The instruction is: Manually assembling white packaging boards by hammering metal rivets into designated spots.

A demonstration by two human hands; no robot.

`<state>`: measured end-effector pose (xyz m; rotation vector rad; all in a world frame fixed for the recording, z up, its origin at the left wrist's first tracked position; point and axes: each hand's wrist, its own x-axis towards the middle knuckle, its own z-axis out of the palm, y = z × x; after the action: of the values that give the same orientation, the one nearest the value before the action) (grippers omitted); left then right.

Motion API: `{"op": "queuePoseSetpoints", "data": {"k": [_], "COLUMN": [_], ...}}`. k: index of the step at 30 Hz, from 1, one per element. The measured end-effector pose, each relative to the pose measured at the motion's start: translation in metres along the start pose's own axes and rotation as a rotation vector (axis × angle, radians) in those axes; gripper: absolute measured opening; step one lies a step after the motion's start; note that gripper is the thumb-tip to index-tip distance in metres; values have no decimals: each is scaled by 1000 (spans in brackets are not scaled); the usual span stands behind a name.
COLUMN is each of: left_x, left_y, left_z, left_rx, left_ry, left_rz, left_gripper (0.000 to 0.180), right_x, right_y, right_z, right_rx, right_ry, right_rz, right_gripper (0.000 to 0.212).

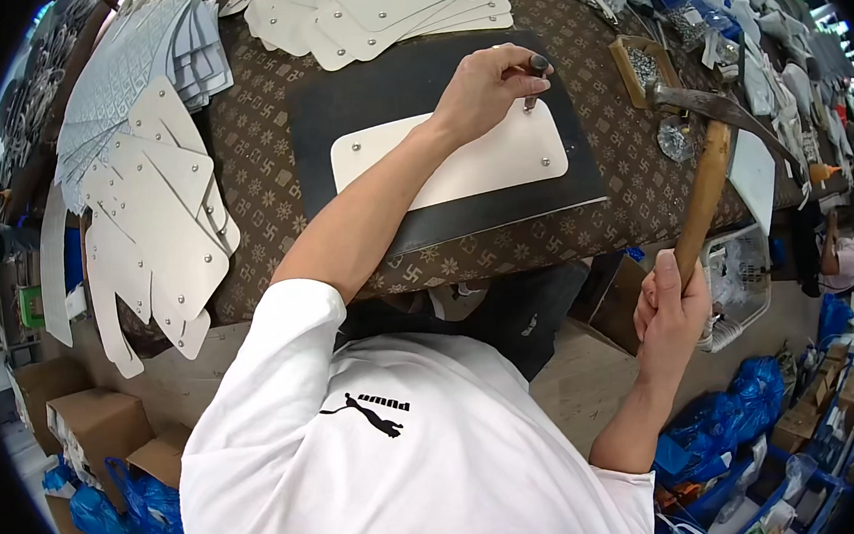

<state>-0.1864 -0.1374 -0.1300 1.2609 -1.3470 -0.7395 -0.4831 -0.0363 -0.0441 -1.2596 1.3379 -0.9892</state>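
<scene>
My left hand (483,90) is closed around a short metal punch (537,63), held upright with its lower end at the far right corner of a white panel (440,171). The panel has rounded corners and silvery studs showing at other corners. It lies on a black mat (334,104) on the table. My right hand (672,300) grips the wooden handle of a hammer (703,180), raised to the right of the mat with its dark metal head above the handle. Whether the punch tip sits on a stud is too small to tell.
Similar white panels with studs are stacked at the far edge (407,8) and left (168,227). Grey-blue patterned sheets (123,100) fan out behind. A small box of metal studs (644,67) stands by a clear bag (676,139). A white basket (739,283) hangs below right.
</scene>
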Motion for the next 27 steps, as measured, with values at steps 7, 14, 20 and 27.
{"op": "queuePoseSetpoints", "data": {"k": [7, 14, 20, 27], "left_x": [13, 10, -3, -7], "left_y": [-22, -24, -26, -8], "left_z": [17, 21, 21, 18], "left_rx": [19, 21, 113, -26], "left_ry": [-80, -50, -80, -134], "left_rz": [-87, -110, -66, -88], "left_gripper": [17, 17, 15, 13], "right_x": [38, 63, 90, 27], "right_y": [-2, -75, 4, -40], "right_z": [-7, -25, 12, -24], "right_rx": [-106, 374, -615, -258], "right_ry": [29, -289, -333, -130], "right_rz": [-160, -607, -195, -104], "right_gripper": [23, 34, 26, 25]}}
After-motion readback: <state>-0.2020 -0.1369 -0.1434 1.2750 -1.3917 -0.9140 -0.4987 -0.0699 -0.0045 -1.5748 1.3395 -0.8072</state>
